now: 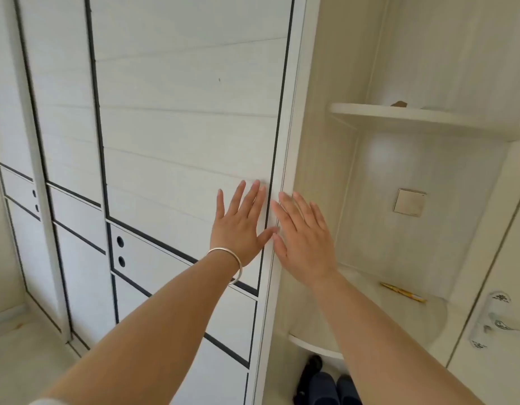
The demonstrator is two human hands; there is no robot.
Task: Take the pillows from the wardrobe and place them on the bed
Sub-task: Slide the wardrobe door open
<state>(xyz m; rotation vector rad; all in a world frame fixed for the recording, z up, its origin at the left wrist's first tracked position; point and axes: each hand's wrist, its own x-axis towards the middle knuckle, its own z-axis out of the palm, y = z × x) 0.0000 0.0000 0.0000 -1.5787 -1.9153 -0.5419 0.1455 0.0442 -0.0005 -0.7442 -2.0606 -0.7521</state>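
Observation:
A white wardrobe with black-lined sliding doors fills the left and middle of the view, and its doors are closed. My left hand (241, 223), with a silver bangle on the wrist, lies flat with spread fingers on the rightmost wardrobe door (188, 127) near its right edge. My right hand (304, 238) rests open against the white frame strip at that door's right edge. Neither hand holds anything. No pillows and no bed are in view.
Rounded corner shelves stand to the right of the wardrobe: an upper shelf (413, 115) and a lower shelf (369, 311) with a yellow pen (403, 292) on it. A wall switch (409, 202) sits between them. Dark slippers (326, 384) lie below. A door handle (492, 320) is at far right.

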